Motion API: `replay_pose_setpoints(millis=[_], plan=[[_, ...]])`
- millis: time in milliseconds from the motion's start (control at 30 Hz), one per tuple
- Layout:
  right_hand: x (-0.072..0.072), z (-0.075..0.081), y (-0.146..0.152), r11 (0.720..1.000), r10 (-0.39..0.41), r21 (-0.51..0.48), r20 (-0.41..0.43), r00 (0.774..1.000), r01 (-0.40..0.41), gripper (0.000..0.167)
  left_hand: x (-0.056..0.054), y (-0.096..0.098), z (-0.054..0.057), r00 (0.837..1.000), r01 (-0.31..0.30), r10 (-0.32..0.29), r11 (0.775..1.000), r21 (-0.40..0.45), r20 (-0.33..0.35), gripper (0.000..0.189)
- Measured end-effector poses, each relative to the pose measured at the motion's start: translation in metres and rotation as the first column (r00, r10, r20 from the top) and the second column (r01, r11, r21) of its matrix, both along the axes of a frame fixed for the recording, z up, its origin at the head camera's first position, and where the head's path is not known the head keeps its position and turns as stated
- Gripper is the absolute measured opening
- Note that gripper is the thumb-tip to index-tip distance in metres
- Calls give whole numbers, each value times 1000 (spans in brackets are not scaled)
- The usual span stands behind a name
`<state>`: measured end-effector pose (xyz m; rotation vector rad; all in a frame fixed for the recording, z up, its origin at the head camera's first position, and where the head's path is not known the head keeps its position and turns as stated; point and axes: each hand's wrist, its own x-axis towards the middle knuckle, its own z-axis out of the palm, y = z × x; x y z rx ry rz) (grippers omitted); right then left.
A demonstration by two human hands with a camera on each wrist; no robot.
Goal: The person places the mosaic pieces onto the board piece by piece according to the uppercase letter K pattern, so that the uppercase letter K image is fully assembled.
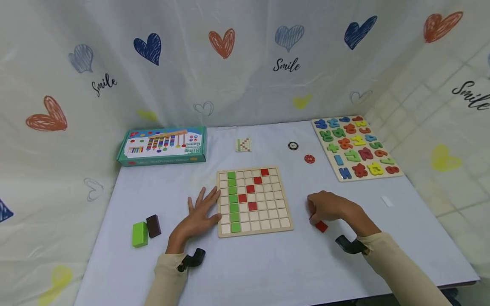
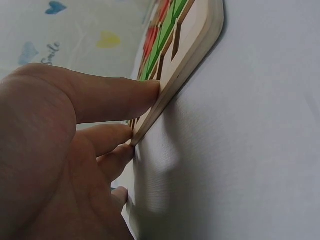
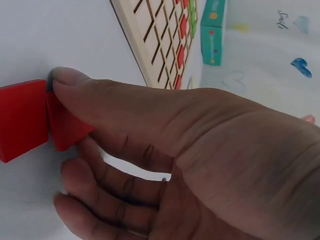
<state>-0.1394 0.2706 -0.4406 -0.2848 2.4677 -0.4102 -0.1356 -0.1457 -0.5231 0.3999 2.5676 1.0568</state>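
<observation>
A square wooden grid board (image 1: 254, 233) lies on the table, with a column of green tiles (image 1: 233, 198) and a diagonal of red tiles (image 1: 250, 188) in its cells. At its left edge my left hand (image 1: 199, 216) rests with fingers spread; in the left wrist view the thumb (image 2: 117, 97) and fingertips touch the board's side. To the right of the board, my right hand (image 1: 329, 206) pinches a red tile (image 3: 69, 125) between thumb and fingers. Right beside that tile, a second red tile (image 3: 22, 120) lies on the table.
Left stand a green block (image 1: 139, 234) and a dark brown block (image 1: 153, 226). Behind are a boxed game (image 1: 162, 148), a small pattern card (image 1: 243, 145), a black round token (image 1: 293, 145) and a red one (image 1: 309, 159). A letter puzzle (image 1: 331, 157) and a white piece (image 1: 387, 201) lie right.
</observation>
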Motion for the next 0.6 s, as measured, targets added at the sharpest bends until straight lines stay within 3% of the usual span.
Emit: replay_pose_setpoints(millis=[200,433,600], plan=[[1,-6,9,997,-49,-54,51,998,51,21,-1,0,1,1000,4,-4,1000,-7,11,81],[2,-5,23,983,-183,-13,63,981,184,40,-2,1,1,1000,0,0,1000,-8,13,81],[3,-5,31,974,-223,-27,64,973,225,41,-2,1,-1,1000,-6,5,1000,1,7,82]])
